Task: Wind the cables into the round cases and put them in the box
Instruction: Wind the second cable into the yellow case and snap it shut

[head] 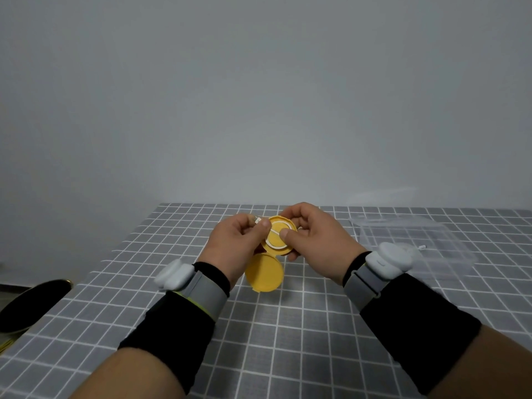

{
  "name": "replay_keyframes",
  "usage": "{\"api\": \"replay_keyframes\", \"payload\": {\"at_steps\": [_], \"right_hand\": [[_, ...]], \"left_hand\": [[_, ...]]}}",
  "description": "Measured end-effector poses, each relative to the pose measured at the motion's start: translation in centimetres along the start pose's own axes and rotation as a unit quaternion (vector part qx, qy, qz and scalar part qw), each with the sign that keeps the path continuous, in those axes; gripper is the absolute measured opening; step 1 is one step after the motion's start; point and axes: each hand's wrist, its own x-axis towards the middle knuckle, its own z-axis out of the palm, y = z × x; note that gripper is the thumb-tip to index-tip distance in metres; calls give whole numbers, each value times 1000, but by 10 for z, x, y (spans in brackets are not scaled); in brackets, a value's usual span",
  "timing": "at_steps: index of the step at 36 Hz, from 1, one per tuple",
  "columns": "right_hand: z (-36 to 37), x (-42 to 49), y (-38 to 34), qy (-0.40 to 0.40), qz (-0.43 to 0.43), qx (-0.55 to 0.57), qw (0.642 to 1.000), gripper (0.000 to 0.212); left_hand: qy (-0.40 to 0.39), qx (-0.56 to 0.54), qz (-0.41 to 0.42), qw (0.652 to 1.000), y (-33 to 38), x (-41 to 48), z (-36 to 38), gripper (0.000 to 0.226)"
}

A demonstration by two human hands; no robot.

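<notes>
Yellow round hinged case (278, 240), white cable (275, 232) coiled inside, pinched by left hand (241, 240) and right hand (313, 237).

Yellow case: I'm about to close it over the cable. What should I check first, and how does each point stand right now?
1. Yellow case held steady: ok, the right hand grips it.
2. Lid open and out of the way: ok, it hangs below.
3. White cable wound in: not ok, the plug end sticks out, pinched by the left hand.
4. Coil kept down: ok, the right thumb rests on it.
5. Clear box open: cannot tell.
</notes>
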Motion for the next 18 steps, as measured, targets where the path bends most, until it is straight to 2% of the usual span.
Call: {"api": "replay_keyframes", "payload": {"at_steps": [9, 13, 18], "right_hand": [[-1, -1, 4, -7, 6, -19, 1000, 22], [2, -2, 5, -5, 9, -29, 1000, 33], [3, -7, 9, 21, -86, -157, 984, 40]], "left_hand": [[-39, -2, -16, 999, 2, -3, 0, 15], [-36, -23, -35, 998, 4, -3, 0, 14], [-15, -64, -64, 996, 4, -1, 2, 19]]}}
